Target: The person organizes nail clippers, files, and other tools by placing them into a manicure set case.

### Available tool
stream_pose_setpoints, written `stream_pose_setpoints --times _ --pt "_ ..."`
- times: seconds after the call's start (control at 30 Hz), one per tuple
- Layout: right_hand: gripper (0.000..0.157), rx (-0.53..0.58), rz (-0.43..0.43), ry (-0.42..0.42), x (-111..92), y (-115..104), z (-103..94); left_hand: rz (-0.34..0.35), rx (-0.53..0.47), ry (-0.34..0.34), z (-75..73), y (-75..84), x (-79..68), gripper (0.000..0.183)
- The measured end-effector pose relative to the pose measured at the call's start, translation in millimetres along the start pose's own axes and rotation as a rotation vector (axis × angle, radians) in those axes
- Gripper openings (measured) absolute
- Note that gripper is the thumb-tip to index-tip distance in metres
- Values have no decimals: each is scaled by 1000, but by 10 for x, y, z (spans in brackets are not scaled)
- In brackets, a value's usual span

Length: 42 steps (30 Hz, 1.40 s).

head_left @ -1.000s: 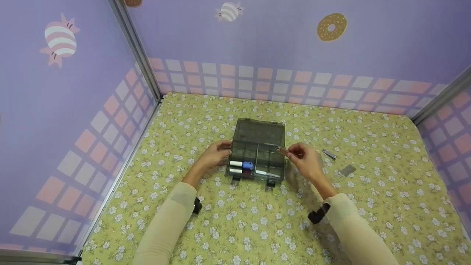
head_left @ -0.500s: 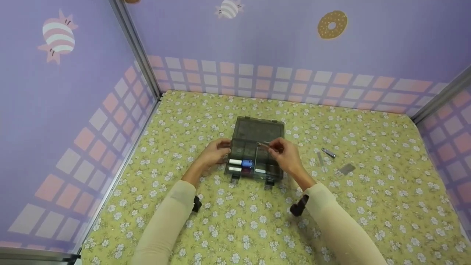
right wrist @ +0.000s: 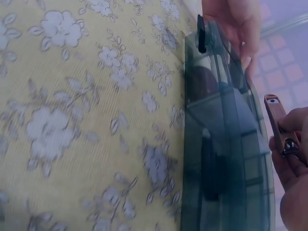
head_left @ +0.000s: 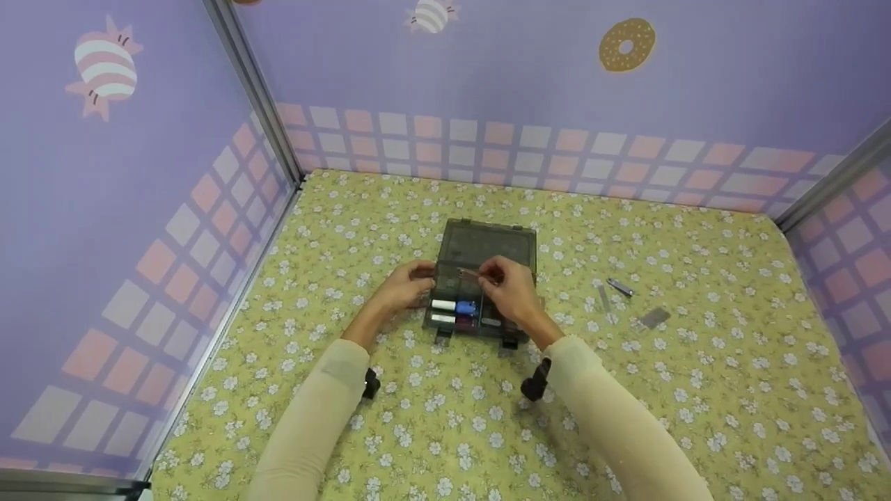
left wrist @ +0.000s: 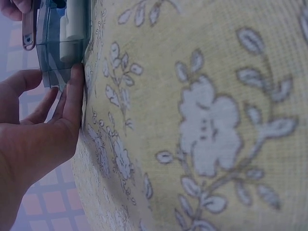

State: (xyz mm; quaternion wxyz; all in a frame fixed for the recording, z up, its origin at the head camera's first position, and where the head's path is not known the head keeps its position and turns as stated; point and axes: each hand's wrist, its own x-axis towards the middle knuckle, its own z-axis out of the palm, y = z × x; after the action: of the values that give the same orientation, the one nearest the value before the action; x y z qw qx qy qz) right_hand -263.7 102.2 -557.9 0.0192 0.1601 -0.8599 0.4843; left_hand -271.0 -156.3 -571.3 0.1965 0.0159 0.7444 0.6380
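**A brown nail clipper (right wrist: 275, 114) is held over an open box (head_left: 447, 282)**

The right hand (head_left: 511, 292) pinches the brown nail clipper between the thumb and the fingers. They are closed tight on one end, and the other end pokes out to the left. The clipper is up in the air, over the back left part of the box, and it does not touch the rim.

The left hand (head_left: 404, 287) holds the left side of the box. Its thumb and fingers are only a little apart, with the corner of the box between them.

The box is dark, see-through plastic with little rooms inside. Its lid (head_left: 487, 245) is open at the back. In the front left part lie a blue bottle (head_left: 466, 307) and a dark red bottle (head_left: 465, 322), side by side. Their long white caps (head_left: 443, 305) point left. A pale thing (head_left: 491, 322) is in the front right part, partly hidden by the right hand.

To the right of the box, on the yellow flowery cloth (head_left: 431, 410), are a silver nail clipper (head_left: 619, 287), a clear strip (head_left: 604, 300) and a flat grey piece (head_left: 654, 318).
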Motion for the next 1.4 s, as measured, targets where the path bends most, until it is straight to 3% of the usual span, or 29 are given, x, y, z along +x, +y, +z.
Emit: stream_pose_setpoints --times 0.43,0.97,1.2,1.4 --pt "7 -13 7 -15 114 -98 252 10 -7 -1 -1 18 -8 45" --pt "9 -49 -8 -49 101 -64 301 -4 -18 -23 -25 12 -18 47" --pt "16 -142 -81 -128 110 -58 207 -11 -52 -26 -25 -9 5 47" --pt "22 -128 -129 -107 76 -12 -83 -8 -25 -14 -25 -14 9 48"
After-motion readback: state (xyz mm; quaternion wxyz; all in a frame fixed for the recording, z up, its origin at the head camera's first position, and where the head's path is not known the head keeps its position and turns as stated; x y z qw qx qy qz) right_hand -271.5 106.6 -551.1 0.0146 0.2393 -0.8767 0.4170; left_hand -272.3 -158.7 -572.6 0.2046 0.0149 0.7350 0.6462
